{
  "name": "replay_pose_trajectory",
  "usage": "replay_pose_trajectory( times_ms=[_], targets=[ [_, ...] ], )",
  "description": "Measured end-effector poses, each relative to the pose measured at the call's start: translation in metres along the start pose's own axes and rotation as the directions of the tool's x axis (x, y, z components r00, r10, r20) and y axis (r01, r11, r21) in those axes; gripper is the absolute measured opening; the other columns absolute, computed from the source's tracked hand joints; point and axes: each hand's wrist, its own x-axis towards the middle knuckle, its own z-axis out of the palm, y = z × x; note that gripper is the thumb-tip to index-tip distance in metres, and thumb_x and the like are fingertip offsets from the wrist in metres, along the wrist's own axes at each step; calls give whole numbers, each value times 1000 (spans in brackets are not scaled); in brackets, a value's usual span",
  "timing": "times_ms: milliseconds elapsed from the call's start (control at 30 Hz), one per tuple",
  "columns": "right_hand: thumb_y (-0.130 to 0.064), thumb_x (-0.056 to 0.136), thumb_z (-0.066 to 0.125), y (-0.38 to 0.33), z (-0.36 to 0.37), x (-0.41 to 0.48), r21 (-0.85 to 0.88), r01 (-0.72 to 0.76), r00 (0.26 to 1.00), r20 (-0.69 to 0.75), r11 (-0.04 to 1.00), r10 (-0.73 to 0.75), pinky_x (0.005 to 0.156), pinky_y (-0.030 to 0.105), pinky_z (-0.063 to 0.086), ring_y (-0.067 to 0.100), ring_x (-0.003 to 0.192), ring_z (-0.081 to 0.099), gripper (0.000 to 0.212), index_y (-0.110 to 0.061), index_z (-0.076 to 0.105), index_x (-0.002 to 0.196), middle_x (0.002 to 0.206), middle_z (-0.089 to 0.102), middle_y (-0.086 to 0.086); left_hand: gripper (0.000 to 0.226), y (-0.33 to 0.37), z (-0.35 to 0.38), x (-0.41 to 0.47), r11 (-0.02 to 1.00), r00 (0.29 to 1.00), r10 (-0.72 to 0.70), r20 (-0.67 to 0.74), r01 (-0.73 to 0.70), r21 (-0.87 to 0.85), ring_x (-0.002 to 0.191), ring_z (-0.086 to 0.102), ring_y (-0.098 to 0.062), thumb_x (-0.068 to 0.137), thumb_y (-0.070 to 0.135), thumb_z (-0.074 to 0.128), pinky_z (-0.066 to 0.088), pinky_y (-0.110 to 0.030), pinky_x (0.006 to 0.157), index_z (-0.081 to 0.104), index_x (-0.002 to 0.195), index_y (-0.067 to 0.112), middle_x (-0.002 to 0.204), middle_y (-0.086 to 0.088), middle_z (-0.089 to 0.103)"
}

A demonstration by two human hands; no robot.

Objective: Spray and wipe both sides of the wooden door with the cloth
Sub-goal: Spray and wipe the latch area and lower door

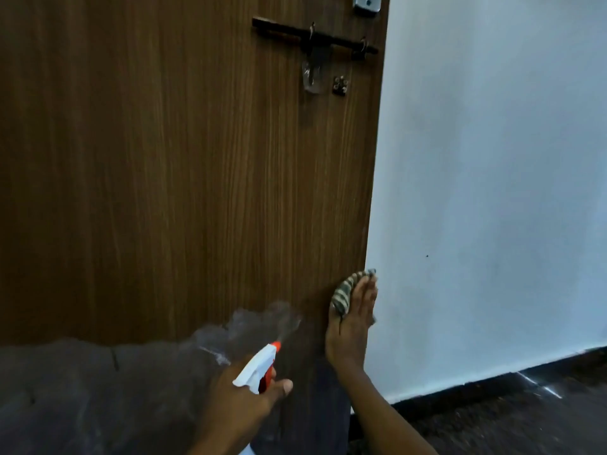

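Observation:
The brown wooden door [170, 165] fills the left and middle of the view. Its lower part is dull grey and worn. My left hand [243, 402] grips a spray bottle [259, 367] with a white head and an orange nozzle, aimed at the door; a haze of spray hangs just above the nozzle. My right hand [353, 326] presses a striped cloth [346, 292] flat against the door near its right edge, low down.
A dark sliding bolt [315, 36] with a hanging hasp sits high on the door, and a silver fitting [367, 3] is above it. A pale blue-white wall [492, 159] stands to the right. Dark floor [509, 418] runs along its base.

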Motion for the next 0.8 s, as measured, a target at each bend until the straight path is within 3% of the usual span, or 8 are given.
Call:
replay_pose_trajectory(
  times_ms=[100, 200, 333, 467, 567, 667, 733, 800],
  targets=[
    [-43, 95, 36, -19, 15, -12, -172, 223, 974, 76, 959, -213, 123, 39, -8, 24, 152, -6, 77, -28, -9, 156, 165, -3, 5, 65, -9, 2, -2, 999, 997, -20, -72, 17, -44, 120, 50, -11, 86, 47, 57, 37, -20, 103, 30, 142, 30, 139, 6, 47],
    [-33, 86, 47, 26, 24, -58, -239, 496, 866, 207, 835, -455, 122, 40, -5, 28, 152, 3, 85, -24, 3, 158, 165, 3, 4, 61, -19, 5, -8, 993, 992, 27, -124, -41, -114, 110, 57, -8, 80, 43, 68, 49, -27, 95, 42, 135, 35, 125, 9, 59],
    [-32, 83, 42, 59, 17, -68, -226, 211, 976, 106, 951, -191, 120, 51, 10, 29, 151, 3, 87, -30, -4, 156, 164, -10, -4, 54, -27, -6, -16, 991, 995, 23, -96, -35, -126, 109, 53, -7, 85, 44, 61, 42, -16, 95, 36, 133, 39, 120, 14, 53],
    [-45, 94, 31, -6, 27, -35, -137, -85, 996, -49, 987, 79, 122, 45, -5, 28, 152, -6, 75, -32, -14, 153, 164, -13, 2, 32, -39, -23, -22, 934, 984, -90, -156, 29, -355, 87, 50, -3, 79, 35, 69, 38, -15, 82, 46, 101, 36, 99, 18, 49],
    [-43, 90, 41, -40, 45, -40, -186, 194, 981, 23, 963, -193, 121, 44, -8, 34, 151, 0, 79, -23, 3, 157, 164, 6, 12, 40, -45, -35, -29, 942, 972, -15, -233, -65, -329, 77, 52, 7, 80, 30, 70, 35, 0, 71, 43, 104, 48, 87, 35, 46],
    [-38, 83, 61, -21, 66, -93, -267, 578, 814, 246, 771, -526, 121, 52, 2, 35, 151, 6, 91, -26, 10, 158, 164, 12, 10, 49, -48, -46, -35, 964, 955, 91, -284, -156, -217, 78, 57, 13, 81, 29, 69, 37, 5, 65, 36, 105, 56, 82, 36, 46],
    [-34, 84, 56, 11, 60, -112, -295, 661, 749, 312, 690, -584, 122, 50, 5, 31, 151, 8, 87, -30, 10, 157, 165, 6, 3, 43, -54, -50, -41, 961, 955, 58, -289, -132, -242, 79, 61, 5, 79, 32, 71, 39, 1, 62, 41, 96, 57, 81, 35, 48],
    [-33, 82, 50, 25, 48, -110, -330, 625, 779, 313, 708, -543, 121, 50, 5, 30, 151, 7, 87, -30, 6, 157, 165, 1, 2, 37, -63, -52, -47, 931, 960, -25, -280, -80, -357, 76, 60, -3, 76, 30, 74, 40, -3, 63, 44, 83, 52, 78, 32, 49]
  ],
)
